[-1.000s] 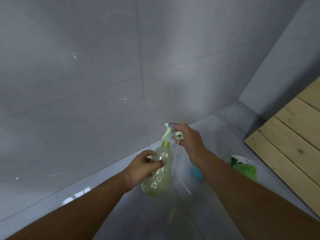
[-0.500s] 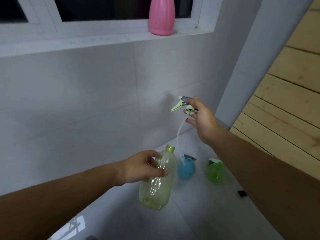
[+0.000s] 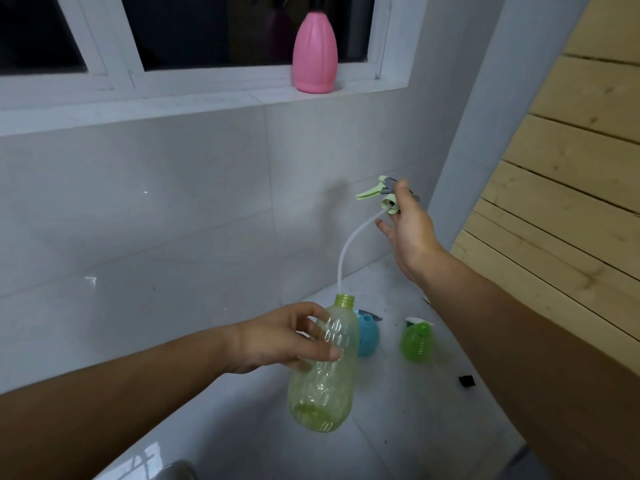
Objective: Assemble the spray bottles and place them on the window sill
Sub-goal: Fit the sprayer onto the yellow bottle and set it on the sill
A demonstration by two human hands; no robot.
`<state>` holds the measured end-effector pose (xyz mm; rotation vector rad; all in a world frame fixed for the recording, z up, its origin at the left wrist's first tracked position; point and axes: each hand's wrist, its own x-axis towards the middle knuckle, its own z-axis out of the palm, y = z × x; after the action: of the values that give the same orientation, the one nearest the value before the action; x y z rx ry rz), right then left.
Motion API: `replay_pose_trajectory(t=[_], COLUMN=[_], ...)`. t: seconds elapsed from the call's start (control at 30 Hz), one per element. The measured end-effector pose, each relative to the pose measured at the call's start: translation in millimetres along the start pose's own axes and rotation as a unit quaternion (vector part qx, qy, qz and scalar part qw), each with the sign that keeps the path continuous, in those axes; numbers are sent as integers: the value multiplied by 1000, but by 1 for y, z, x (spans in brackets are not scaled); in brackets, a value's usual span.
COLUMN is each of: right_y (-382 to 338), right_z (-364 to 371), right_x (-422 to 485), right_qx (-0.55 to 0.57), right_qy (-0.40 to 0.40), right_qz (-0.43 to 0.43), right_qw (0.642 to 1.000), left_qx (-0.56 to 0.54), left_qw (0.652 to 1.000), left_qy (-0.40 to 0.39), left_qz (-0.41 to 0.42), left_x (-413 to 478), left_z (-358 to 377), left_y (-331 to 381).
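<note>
The fingers (image 3: 313, 309) of the left hand (image 3: 277, 337) are curled round the upper body of a translucent yellow-green ribbed plastic bottle (image 3: 322, 386), thumb in front and the others behind, holding it in the air with its open neck up. The fingers (image 3: 401, 188) of the right hand (image 3: 410, 233) pinch a pale green trigger spray head (image 3: 377, 195) high and to the right. Its thin white dip tube (image 3: 346, 251) bends down from the head, and its lower end sits at the bottle's mouth.

The bottle looks nearly empty, so it is probably light. Its thin wall would likely dent under a hard squeeze, and the ribs give the hand purchase. A hold on the shoulder just below the neck seems best, to steady the thread. The tube is soft and may buckle if pushed fast. The head is stiff and is best taken by its collar for turning.

A pink opaque plastic bottle (image 3: 315, 53) without a head stands near the right end of the white window sill (image 3: 194, 105). On the grey tiled floor (image 3: 381, 427), close to the wall, lie a blue round bottle (image 3: 367, 336) and a bright green bottle (image 3: 417, 342), near each other.
</note>
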<state>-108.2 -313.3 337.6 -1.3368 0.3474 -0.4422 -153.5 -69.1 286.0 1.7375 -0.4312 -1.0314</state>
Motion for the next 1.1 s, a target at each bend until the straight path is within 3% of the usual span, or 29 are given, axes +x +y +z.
replay_pose_trajectory(t=[1.1], right_y=[3], right_z=[-6], right_x=[8], right_qx=[-24], right_qy=[24], right_qz=[-41], right_qw=[999], left_qx=[-47], left_qw=[999], left_qy=[-1], left_qz=[-1], left_x=[13], left_z=[-10], left_y=[8])
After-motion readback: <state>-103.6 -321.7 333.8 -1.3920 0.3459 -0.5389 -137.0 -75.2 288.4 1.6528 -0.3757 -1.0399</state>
